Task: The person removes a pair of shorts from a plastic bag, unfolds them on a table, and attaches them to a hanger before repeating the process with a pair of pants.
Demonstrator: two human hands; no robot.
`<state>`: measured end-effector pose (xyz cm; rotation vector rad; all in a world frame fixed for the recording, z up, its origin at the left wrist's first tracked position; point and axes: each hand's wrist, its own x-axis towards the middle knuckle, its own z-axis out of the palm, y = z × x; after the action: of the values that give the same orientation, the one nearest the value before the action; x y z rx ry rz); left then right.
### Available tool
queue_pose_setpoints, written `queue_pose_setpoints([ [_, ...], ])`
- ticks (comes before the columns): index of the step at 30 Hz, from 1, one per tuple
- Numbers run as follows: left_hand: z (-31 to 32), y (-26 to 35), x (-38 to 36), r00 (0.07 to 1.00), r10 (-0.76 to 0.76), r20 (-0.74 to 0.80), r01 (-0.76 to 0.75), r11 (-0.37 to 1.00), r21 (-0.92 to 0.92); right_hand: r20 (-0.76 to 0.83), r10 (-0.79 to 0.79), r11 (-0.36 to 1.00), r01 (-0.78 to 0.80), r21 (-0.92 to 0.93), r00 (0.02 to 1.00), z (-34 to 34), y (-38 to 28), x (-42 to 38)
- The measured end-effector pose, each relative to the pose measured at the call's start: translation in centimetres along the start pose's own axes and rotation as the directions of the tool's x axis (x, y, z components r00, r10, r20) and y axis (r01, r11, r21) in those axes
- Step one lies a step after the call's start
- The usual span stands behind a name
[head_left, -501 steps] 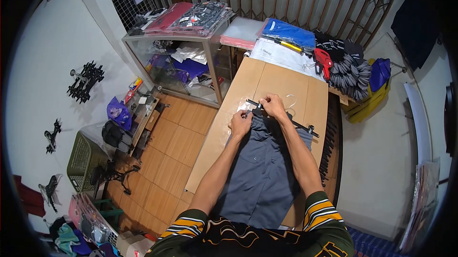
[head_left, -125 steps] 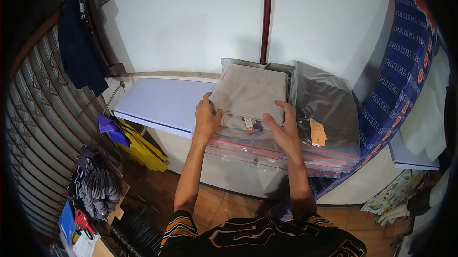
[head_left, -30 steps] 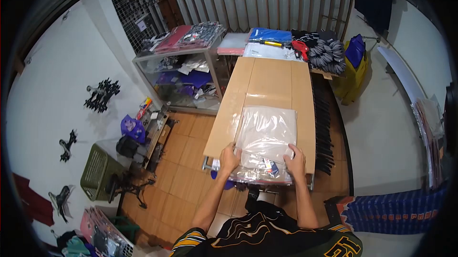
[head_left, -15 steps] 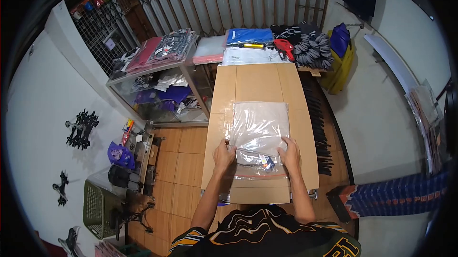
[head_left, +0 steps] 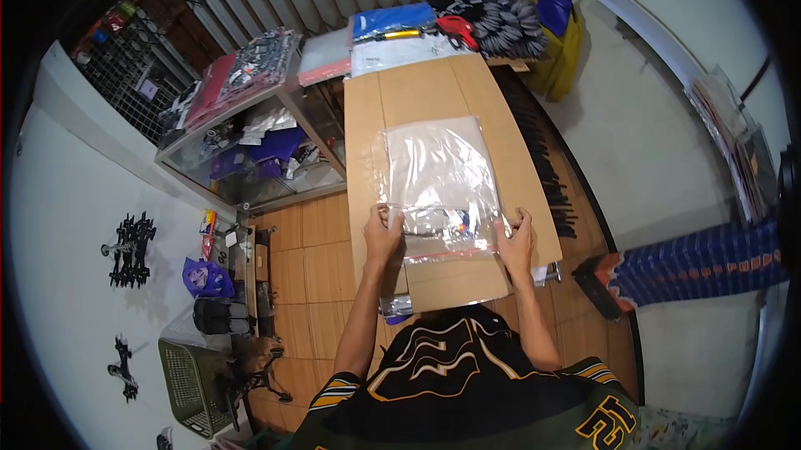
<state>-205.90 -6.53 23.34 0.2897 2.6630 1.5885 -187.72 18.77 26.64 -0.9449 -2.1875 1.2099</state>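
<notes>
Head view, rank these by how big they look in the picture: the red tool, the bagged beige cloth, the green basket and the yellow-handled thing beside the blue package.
Largest to smallest:
1. Bagged beige cloth
2. Green basket
3. Red tool
4. Yellow-handled thing, though these last two look close, so their order is unsure.

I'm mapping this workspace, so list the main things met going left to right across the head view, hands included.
Green basket, left hand, bagged beige garment, right hand, blue printed banner.
</notes>
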Motion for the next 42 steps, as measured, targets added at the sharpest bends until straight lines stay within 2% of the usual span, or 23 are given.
queue_pose_setpoints([
  [1,-0.3,0.9,-0.9,1.000,-0.014,-0.011,0.013,0.997,-0.071,0.011,0.050,0.998,-0.050,0.033,0.999,-0.6,0.2,-1.2],
  [2,-0.5,1.6,-1.8,1.000,-0.010,-0.019,0.009,0.999,-0.036,0.050,0.114,0.977,-0.121,0.175,0.992,-0.9,1.0,-2.2],
  [4,0.6,2.1,-3.3,0.978,0.153,-0.141,-0.142,0.987,0.080,0.140,0.212,0.858,-0.253,0.447,0.967,-1.0,2.8,-3.6],
  [5,1.1,2.4,-4.3,0.952,0.236,-0.195,-0.210,0.967,0.145,0.141,0.225,0.826,-0.265,0.498,0.964,-0.8,3.7,-4.1],
  [6,1.0,4.7,-5.5,0.955,0.244,-0.167,-0.190,0.939,0.288,0.141,0.236,0.790,-0.274,0.548,0.961,-0.6,4.2,-4.3],
  [8,2.4,5.9,-7.0,0.912,0.397,-0.101,-0.361,0.896,0.261,0.143,0.269,0.726,-0.298,0.620,0.953,-0.8,3.9,-4.5],
  [10,3.6,7.5,-8.1,0.915,0.397,0.071,-0.403,0.908,0.116,0.156,0.286,0.694,-0.316,0.647,0.946,-1.0,3.3,-4.4],
  [13,6.7,8.8,-9.7,0.812,0.555,0.183,-0.561,0.828,-0.021,0.148,0.265,0.693,-0.295,0.657,0.953,-1.0,3.3,-4.2],
  [16,8.9,10.1,-10.6,0.772,0.558,0.305,-0.553,0.826,-0.109,0.130,0.238,0.694,-0.262,0.671,0.963,-0.8,3.6,-4.1],
  [18,10.1,10.2,-10.6,0.768,0.549,0.331,-0.546,0.831,-0.111,0.097,0.210,0.677,-0.216,0.704,0.973,-0.4,4.2,-4.1],
  [22,11.5,9.4,-10.1,0.758,0.542,0.364,-0.535,0.835,-0.129,0.091,0.207,0.739,-0.217,0.638,0.974,-0.6,4.1,-3.9],
  [25,12.0,8.6,-10.0,0.817,0.424,0.390,-0.337,0.901,-0.273,0.060,0.177,0.770,-0.176,0.613,0.982,-0.6,3.3,-3.9],
  [28,11.8,9.6,-11.1,0.890,0.289,0.354,-0.151,0.917,-0.369,0.057,0.083,0.797,-0.100,0.596,0.995,-0.7,3.2,-4.0],
  [31,11.7,9.3,-10.7,0.877,0.299,0.376,-0.192,0.936,-0.296,0.098,0.093,0.812,-0.132,0.569,0.991,-0.9,3.2,-4.1],
  [40,11.7,9.3,-10.6,0.887,0.301,0.350,-0.188,0.928,-0.322,0.098,0.117,0.827,-0.152,0.541,0.988,-0.7,3.3,-3.7],
  [42,11.6,9.6,-10.6,0.891,0.318,0.323,-0.225,0.929,-0.294,0.091,0.126,0.829,-0.156,0.537,0.988,-0.8,3.2,-3.8],
])
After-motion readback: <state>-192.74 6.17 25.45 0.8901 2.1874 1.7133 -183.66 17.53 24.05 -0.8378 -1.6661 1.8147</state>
